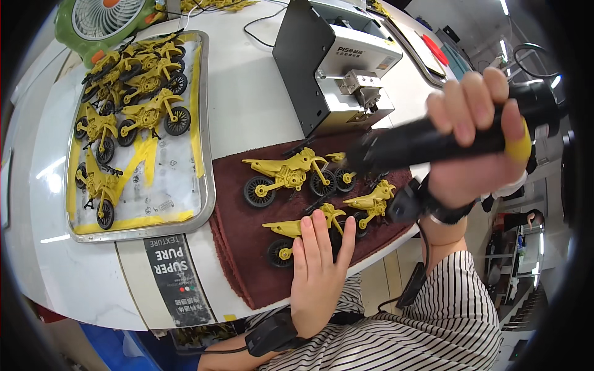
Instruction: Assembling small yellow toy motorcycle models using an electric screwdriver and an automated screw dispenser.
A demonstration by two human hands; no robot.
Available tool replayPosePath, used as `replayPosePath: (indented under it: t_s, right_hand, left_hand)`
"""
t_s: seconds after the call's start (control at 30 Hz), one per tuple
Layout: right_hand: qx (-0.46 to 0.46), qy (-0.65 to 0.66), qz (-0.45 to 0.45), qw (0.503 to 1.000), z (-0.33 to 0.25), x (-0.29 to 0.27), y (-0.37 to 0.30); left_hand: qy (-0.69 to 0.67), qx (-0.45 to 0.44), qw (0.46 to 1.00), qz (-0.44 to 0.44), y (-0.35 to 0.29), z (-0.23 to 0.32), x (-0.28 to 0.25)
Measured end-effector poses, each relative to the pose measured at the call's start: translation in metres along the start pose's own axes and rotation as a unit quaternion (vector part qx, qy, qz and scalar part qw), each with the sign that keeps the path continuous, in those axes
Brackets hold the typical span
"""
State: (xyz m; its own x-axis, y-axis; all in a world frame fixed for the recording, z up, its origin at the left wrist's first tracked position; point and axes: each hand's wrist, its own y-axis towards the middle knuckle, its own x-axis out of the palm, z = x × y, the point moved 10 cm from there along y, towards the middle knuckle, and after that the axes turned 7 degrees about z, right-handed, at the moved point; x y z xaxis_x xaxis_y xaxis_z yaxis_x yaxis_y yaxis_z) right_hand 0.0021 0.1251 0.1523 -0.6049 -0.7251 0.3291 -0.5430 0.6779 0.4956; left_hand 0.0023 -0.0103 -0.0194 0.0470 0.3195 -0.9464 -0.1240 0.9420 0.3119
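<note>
My right hand (476,133) is raised at the right, fingers wrapped round a black electric screwdriver (402,146), its tip end pointing left over the cloth. Flat on a yellow toy motorcycle (281,229) lies my left hand (320,272), fingers stretched and slightly apart; it hides part of the toy's middle and front. Just beyond is a second toy motorcycle (291,170) with black wheels. Another toy motorcycle (373,201) rests to the right of my left fingers. The screwdriver partly covers one more, of which a black wheel (345,180) shows. All lie on a dark red cloth (247,284).
Left of the cloth, a metal-rimmed tray (207,204) holds several yellow toy motorcycles, heaped at its far end. A green fan (74,34) stands behind it. Beyond the cloth is a grey and black boxy machine (337,68). A cable hangs at the upper right.
</note>
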Motion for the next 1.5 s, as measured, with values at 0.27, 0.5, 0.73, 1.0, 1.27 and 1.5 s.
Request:
replayPosePath:
  t_s: [0.27,0.5,0.73,1.0,1.27,1.5]
  right_hand:
    - [0.093,0.048,-0.123,0.987,0.036,0.054,-0.023]
    - [0.162,0.003,-0.053,0.985,0.064,0.053,-0.024]
    - [0.180,-0.094,-0.066,0.977,0.066,0.058,-0.021]
    - [0.168,-0.055,-0.081,0.981,0.070,0.066,-0.024]
    - [-0.014,0.047,-0.046,0.998,-0.019,0.044,-0.012]
    - [-0.186,-0.032,0.089,0.978,-0.076,-0.055,0.027]
  left_hand:
    - [-0.082,-0.011,0.995,0.062,-0.001,0.010,-0.006]
    - [-0.085,-0.023,0.992,0.090,-0.008,0.004,-0.001]
    - [-0.066,-0.014,0.994,0.089,-0.005,0.006,-0.006]
    - [-0.032,0.011,0.998,0.043,-0.004,0.012,-0.006]
    - [-0.040,0.014,0.999,-0.020,-0.001,0.011,-0.004]
    - [-0.078,-0.039,0.992,-0.093,-0.001,-0.034,-0.052]
